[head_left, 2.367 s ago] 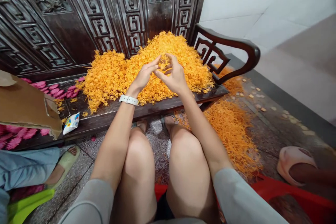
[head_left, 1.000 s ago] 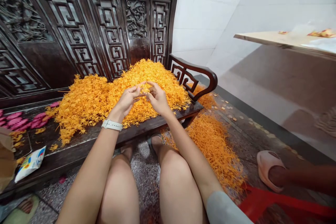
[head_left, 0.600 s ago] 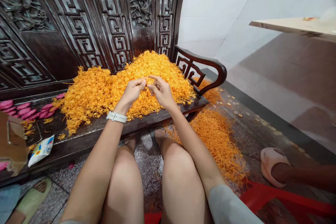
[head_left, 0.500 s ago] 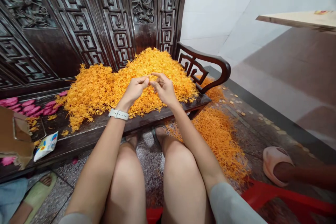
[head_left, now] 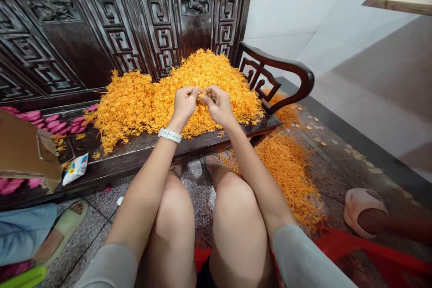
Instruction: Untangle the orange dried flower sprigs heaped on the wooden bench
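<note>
My left hand and my right hand meet fingertip to fingertip above a heap of orange artificial flower pieces. Both are closed in a pinch on one small orange flower piece, mostly covered by the fingers. The heap rests on a dark carved wooden bench, against its backrest. A pale watch band circles my left wrist.
Left on the bench are pink flower pieces, a cardboard box and a white packet. An armrest bounds the right end. Orange strands cover the floor there. Other people's slippered feet flank me, near red plastic furniture.
The view has shifted, so the bench sits further right and higher. My right fingers, spread before, have closed in against my left fingertips, and an orange piece now shows between them.
</note>
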`<action>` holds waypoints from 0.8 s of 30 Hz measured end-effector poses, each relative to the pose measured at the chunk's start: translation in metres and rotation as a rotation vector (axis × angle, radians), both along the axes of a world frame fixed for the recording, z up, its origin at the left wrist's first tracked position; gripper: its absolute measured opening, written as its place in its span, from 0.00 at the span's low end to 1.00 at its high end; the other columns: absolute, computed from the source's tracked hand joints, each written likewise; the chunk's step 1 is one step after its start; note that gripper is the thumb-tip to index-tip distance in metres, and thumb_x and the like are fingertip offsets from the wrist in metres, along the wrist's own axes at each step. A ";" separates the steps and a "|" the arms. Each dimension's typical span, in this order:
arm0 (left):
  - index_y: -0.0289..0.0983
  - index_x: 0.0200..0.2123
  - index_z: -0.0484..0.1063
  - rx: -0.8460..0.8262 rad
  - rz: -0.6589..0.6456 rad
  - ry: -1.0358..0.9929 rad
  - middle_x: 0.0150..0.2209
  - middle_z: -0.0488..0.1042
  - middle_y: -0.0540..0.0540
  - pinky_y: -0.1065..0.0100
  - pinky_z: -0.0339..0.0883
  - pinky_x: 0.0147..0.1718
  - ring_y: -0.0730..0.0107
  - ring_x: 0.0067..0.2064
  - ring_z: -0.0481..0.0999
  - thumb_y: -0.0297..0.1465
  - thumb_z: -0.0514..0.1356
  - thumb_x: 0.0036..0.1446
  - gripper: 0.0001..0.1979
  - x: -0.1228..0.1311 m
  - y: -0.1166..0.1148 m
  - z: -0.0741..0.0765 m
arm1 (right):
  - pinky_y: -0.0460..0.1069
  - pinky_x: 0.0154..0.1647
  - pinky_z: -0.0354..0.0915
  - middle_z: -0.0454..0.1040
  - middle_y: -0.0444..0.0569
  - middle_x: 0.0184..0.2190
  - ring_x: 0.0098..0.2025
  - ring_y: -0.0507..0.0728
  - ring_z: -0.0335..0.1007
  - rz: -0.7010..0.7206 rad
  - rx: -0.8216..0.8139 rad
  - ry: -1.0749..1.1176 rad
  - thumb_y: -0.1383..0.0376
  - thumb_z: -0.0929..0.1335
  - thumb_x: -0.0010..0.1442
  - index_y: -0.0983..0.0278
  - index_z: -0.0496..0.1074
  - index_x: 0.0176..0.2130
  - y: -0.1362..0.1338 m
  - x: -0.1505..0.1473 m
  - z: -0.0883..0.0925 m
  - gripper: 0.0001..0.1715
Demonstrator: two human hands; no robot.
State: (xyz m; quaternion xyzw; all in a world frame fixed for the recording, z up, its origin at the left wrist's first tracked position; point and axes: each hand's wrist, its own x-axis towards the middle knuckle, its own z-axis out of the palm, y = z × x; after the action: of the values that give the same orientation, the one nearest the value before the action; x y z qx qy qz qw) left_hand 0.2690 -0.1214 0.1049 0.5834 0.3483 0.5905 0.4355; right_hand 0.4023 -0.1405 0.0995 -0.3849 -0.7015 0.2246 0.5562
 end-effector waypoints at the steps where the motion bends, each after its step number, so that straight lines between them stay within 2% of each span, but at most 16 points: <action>1: 0.39 0.20 0.67 -0.024 0.019 -0.028 0.24 0.65 0.49 0.66 0.59 0.29 0.71 0.27 0.63 0.34 0.62 0.65 0.20 0.001 0.000 0.002 | 0.51 0.32 0.59 0.63 0.42 0.26 0.28 0.51 0.58 0.050 -0.015 0.035 0.53 0.70 0.66 0.60 0.64 0.33 -0.001 -0.003 0.001 0.17; 4: 0.39 0.22 0.65 -0.143 0.114 -0.126 0.22 0.63 0.50 0.67 0.57 0.26 0.72 0.25 0.61 0.36 0.60 0.67 0.20 -0.005 0.010 0.007 | 0.49 0.28 0.57 0.63 0.41 0.25 0.26 0.50 0.56 0.286 -0.072 0.121 0.43 0.74 0.62 0.60 0.65 0.33 -0.015 -0.016 0.013 0.27; 7: 0.40 0.25 0.66 -0.270 0.271 -0.232 0.21 0.60 0.52 0.66 0.52 0.23 0.74 0.21 0.55 0.40 0.58 0.70 0.20 -0.027 0.026 0.003 | 0.48 0.26 0.60 0.67 0.43 0.25 0.26 0.49 0.61 0.633 -0.186 0.024 0.39 0.75 0.58 0.62 0.70 0.34 -0.045 -0.022 0.036 0.31; 9: 0.40 0.28 0.68 -0.335 0.293 -0.276 0.22 0.61 0.52 0.66 0.50 0.22 0.75 0.20 0.53 0.44 0.57 0.71 0.19 -0.046 0.033 -0.004 | 0.49 0.27 0.64 0.70 0.45 0.27 0.27 0.50 0.65 0.688 -0.194 -0.020 0.35 0.75 0.54 0.62 0.72 0.34 -0.059 -0.016 0.049 0.35; 11: 0.41 0.33 0.73 -0.342 0.250 -0.268 0.24 0.65 0.51 0.66 0.52 0.23 0.75 0.21 0.56 0.49 0.56 0.70 0.20 -0.060 0.036 -0.010 | 0.50 0.29 0.67 0.73 0.48 0.32 0.31 0.51 0.70 0.552 -0.138 0.038 0.29 0.70 0.54 0.61 0.74 0.38 -0.057 -0.006 0.052 0.39; 13: 0.43 0.39 0.76 -0.294 0.198 -0.238 0.27 0.70 0.49 0.66 0.57 0.25 0.73 0.24 0.64 0.53 0.57 0.69 0.21 -0.069 0.034 -0.011 | 0.52 0.34 0.70 0.76 0.51 0.43 0.39 0.54 0.75 0.331 -0.078 0.119 0.27 0.63 0.59 0.57 0.74 0.48 -0.036 0.005 0.040 0.41; 14: 0.43 0.41 0.77 -0.263 0.180 -0.221 0.28 0.72 0.48 0.66 0.59 0.27 0.72 0.27 0.67 0.54 0.58 0.68 0.21 -0.071 0.032 -0.010 | 0.53 0.38 0.72 0.76 0.52 0.50 0.45 0.56 0.77 0.219 -0.062 0.138 0.28 0.60 0.62 0.54 0.72 0.53 -0.020 0.010 0.027 0.41; 16: 0.44 0.43 0.78 -0.211 0.165 -0.179 0.31 0.75 0.47 0.66 0.64 0.31 0.70 0.32 0.72 0.50 0.58 0.69 0.18 -0.072 0.028 -0.005 | 0.59 0.44 0.75 0.70 0.56 0.62 0.53 0.61 0.76 0.008 -0.104 0.106 0.30 0.61 0.64 0.51 0.66 0.61 0.014 0.015 -0.003 0.41; 18: 0.43 0.38 0.78 -0.155 0.149 -0.107 0.33 0.76 0.46 0.66 0.67 0.36 0.69 0.35 0.73 0.43 0.57 0.72 0.14 -0.072 0.025 0.000 | 0.66 0.47 0.76 0.65 0.63 0.66 0.58 0.67 0.74 -0.218 -0.155 0.043 0.29 0.64 0.61 0.54 0.62 0.66 0.041 0.016 -0.031 0.48; 19: 0.42 0.34 0.76 -0.113 0.135 -0.059 0.33 0.76 0.46 0.65 0.67 0.39 0.69 0.36 0.73 0.38 0.57 0.72 0.14 -0.071 0.024 0.001 | 0.67 0.49 0.75 0.65 0.65 0.66 0.58 0.69 0.73 -0.268 -0.166 0.033 0.29 0.65 0.60 0.56 0.61 0.67 0.049 0.015 -0.041 0.50; 21: 0.40 0.26 0.72 -0.017 0.093 0.051 0.31 0.74 0.47 0.64 0.67 0.42 0.69 0.36 0.71 0.30 0.56 0.70 0.17 -0.070 0.023 0.002 | 0.66 0.49 0.76 0.70 0.65 0.62 0.58 0.68 0.74 -0.231 -0.151 0.027 0.30 0.64 0.62 0.57 0.62 0.67 0.053 0.011 -0.048 0.49; 24: 0.38 0.21 0.67 0.098 -0.010 0.223 0.26 0.70 0.48 0.63 0.64 0.43 0.69 0.33 0.68 0.25 0.58 0.66 0.19 -0.067 0.021 -0.003 | 0.58 0.44 0.76 0.77 0.58 0.51 0.49 0.63 0.78 -0.013 -0.097 -0.003 0.32 0.63 0.66 0.56 0.63 0.67 0.041 0.004 -0.036 0.45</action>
State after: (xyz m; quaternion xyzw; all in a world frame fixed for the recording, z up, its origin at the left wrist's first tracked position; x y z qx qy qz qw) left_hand 0.2016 -0.1005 0.1022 0.6680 0.3622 0.5360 0.3679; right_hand 0.4067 -0.0997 0.0634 -0.4163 -0.6880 0.2541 0.5374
